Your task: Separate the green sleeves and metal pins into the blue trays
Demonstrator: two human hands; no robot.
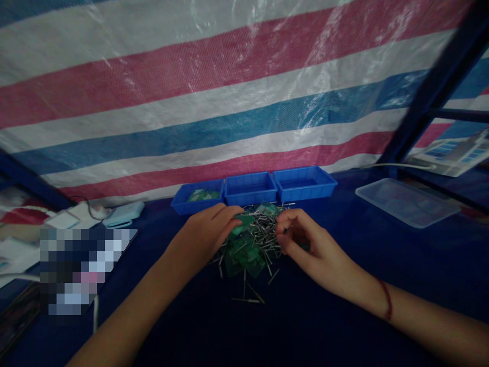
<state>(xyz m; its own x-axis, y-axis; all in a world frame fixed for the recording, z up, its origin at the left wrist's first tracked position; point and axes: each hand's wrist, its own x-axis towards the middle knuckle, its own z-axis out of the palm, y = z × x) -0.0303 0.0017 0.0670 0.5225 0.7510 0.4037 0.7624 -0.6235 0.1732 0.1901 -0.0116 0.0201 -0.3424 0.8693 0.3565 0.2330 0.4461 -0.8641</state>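
A mixed pile lies on the dark blue table, with thin green sheet-like pieces (244, 255) and many silver nail-like metal pins (265, 229). At its left side is my left hand (210, 229), thumb and fingers brought close together at the edge of the green pieces; what they grip, if anything, is not clear. My right hand (305, 239) reaches the pile from the right. Its fingers are curled and the thumb meets the index finger beside the pins, and whatever is in that pinch is too small to make out. A few loose pins (248, 299) lie in front of the pile.
Behind the pile stand three blue trays; the left tray (196, 206) contains green pieces. A clear plastic lid (408, 201) lies at right. A light blue case (123, 214), papers, cables and a blurred-out flat item (86, 272) occupy the left. Striped tarpaulin (229, 127) hangs behind.
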